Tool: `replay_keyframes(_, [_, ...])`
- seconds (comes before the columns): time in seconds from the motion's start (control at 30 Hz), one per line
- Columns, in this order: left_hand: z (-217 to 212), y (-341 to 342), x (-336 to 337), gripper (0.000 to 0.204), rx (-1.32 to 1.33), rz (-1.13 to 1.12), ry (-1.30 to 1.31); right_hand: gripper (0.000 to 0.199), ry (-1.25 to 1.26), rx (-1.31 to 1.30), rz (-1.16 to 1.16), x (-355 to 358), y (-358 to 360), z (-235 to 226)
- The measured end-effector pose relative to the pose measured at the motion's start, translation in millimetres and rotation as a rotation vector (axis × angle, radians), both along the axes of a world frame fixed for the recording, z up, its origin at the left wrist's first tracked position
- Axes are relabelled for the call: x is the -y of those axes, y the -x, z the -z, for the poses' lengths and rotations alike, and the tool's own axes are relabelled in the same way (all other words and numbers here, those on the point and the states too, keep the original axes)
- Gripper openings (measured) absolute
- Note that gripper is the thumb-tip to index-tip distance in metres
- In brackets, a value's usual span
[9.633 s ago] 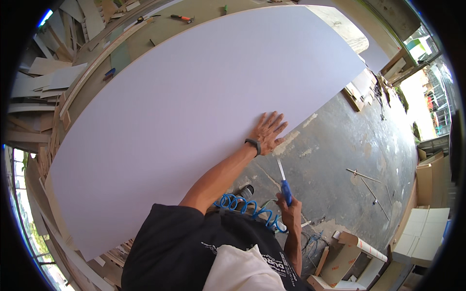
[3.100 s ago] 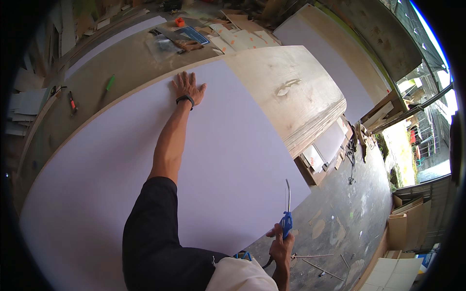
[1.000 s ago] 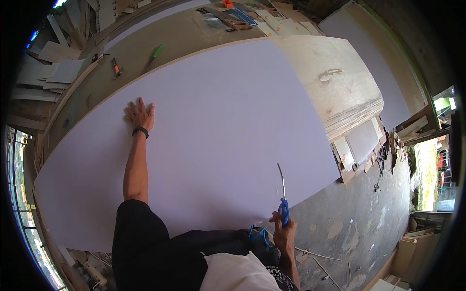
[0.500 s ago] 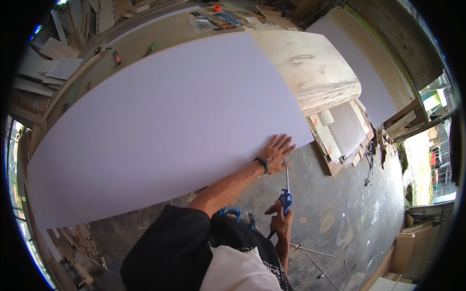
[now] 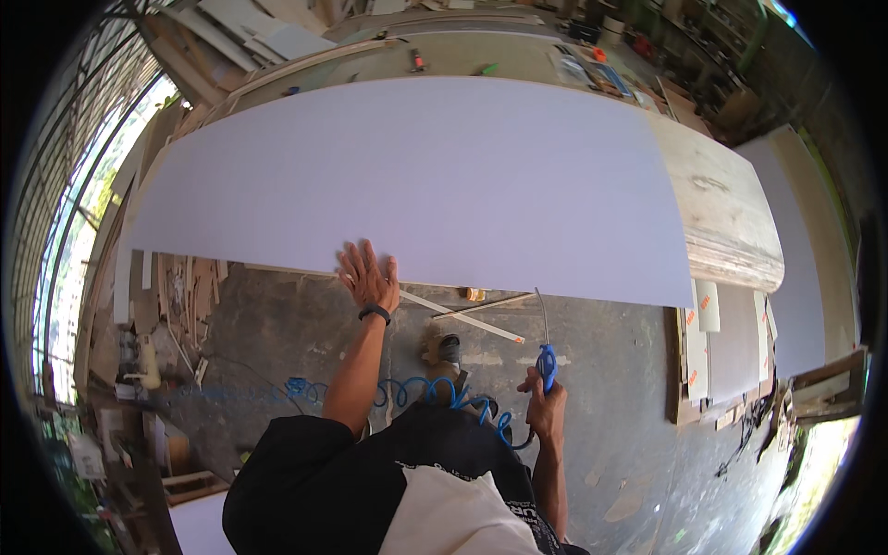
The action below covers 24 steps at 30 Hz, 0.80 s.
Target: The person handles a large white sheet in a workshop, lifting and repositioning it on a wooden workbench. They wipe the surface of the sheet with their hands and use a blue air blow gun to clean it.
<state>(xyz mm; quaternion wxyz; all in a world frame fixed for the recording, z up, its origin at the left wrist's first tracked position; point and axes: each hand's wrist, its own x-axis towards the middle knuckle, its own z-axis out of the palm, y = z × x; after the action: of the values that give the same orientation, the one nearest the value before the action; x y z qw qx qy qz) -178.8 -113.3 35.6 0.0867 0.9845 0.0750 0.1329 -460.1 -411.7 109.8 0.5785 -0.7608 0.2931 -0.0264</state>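
A large, smooth, pale lavender panel spreads across the workbench in front of me. My left hand, with a dark band at the wrist, lies flat on its near edge with the fingers spread. In my right hand is a blue air blow gun. Its thin metal nozzle points forward, the tip close to the panel's near edge. A coiled blue air hose runs leftward across the floor, below the panel. Right of the panel, bare plywood with a rounded edge shows.
Wood strips lie on the floor under the near edge. Offcuts are heaped at the left. A red-handled tool and a green item rest beyond the panel. At the right, a low stack of boards stands beside another sheet.
My view has swung to the left. My left hand has moved leftward along the panel's near edge, away from the right corner. The blow gun has also shifted left along that edge.
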Motion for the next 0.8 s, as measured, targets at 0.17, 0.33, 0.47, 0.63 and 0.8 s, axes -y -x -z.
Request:
replay_keyframes(0.17, [126.7, 121.3, -125.4, 0.072, -0.599, -0.289, 0.559, 0.042, 0.139, -0.109, -0.739, -79.6, -43.5, -14.7])
replay_keyframes(0.33, [229.1, 330.2, -238.2, 0.050, -0.577, -0.510, 0.567, 0.043, -0.173, 0.000, -0.682, -185.2, -86.4, -9.0])
replay_keyframes(0.47, [155.8, 412.2, -275.0, 0.046, -0.058, -0.843, 0.745, 0.043, -0.422, 0.057, -0.728, -284.7, -107.1, 13.1])
replay_keyframes(0.63, [225.8, 546.2, -371.6, 0.037, -0.280, -1.060, 0.994, 0.056, -0.545, -0.005, -0.897, -440.8, -102.2, 33.8])
replay_keyframes(0.8, [272.9, 598.8, -355.4, 0.042, -0.287, -1.648, 1.002, 0.052, -0.425, 0.013, -1.092, -549.4, -122.5, 65.3])
